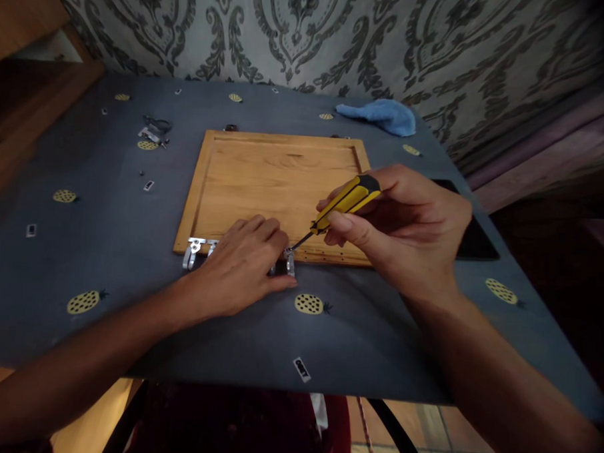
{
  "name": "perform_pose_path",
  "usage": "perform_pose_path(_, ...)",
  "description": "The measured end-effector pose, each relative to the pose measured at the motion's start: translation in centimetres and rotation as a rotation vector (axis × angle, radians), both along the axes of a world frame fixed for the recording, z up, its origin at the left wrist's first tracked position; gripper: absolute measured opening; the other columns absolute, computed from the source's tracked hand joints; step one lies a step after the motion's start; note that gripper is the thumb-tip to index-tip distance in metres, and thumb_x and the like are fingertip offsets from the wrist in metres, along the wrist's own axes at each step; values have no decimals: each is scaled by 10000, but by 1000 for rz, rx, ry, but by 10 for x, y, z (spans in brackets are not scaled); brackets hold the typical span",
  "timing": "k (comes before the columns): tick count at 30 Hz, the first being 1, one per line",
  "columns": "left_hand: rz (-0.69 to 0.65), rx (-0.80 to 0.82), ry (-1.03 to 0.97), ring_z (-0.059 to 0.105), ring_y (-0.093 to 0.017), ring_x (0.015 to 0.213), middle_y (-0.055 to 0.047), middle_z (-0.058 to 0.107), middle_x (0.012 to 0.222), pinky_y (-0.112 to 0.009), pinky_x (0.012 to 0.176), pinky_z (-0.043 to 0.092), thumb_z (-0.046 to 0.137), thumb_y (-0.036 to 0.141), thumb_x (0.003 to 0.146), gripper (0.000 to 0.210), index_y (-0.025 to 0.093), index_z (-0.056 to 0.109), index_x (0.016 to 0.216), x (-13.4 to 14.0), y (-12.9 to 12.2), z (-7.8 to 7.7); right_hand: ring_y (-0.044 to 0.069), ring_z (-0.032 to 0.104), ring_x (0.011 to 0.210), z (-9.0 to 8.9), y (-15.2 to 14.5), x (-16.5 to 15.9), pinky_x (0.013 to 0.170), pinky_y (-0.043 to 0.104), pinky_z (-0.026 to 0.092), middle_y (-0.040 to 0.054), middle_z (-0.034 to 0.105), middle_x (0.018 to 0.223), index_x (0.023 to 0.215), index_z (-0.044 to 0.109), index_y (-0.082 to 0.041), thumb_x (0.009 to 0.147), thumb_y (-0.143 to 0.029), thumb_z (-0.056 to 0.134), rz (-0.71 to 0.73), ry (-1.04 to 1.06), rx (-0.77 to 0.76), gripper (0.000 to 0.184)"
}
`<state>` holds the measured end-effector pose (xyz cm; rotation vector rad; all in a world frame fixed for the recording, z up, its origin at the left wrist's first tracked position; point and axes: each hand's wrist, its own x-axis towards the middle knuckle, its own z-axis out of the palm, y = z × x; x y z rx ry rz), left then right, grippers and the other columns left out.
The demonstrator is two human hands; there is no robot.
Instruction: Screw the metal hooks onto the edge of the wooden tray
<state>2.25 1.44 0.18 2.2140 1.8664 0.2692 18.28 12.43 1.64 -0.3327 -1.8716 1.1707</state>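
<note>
Grasps a yellow screwdriver (340, 208) in the right grip (409, 224), right of centre, with its tip at a metal fitting (291, 265) on the lower edge of a wooden panel (274, 178), mid-frame on the desk (127, 339). Rests the left grip (245, 261) over that edge; cannot tell whether grasping or just touching.

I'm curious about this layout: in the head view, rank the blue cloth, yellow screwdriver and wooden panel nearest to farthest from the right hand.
1. Yellow screwdriver, in the right hand.
2. Wooden panel, to its left.
3. Blue cloth, far back on the table.
</note>
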Motion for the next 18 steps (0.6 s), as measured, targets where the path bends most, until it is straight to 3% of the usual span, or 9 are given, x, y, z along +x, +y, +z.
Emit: perform_pose_path(18, 5, -14, 2, 539, -276, 1041, -81, 598, 1093, -416, 871, 445, 715, 446, 867, 354, 149, 571, 995, 1, 0, 0, 93, 630, 602, -2, -2, 2, 530, 218, 551, -44, 641, 750, 828, 659, -206, 764, -208, 844, -26, -16, 130, 196)
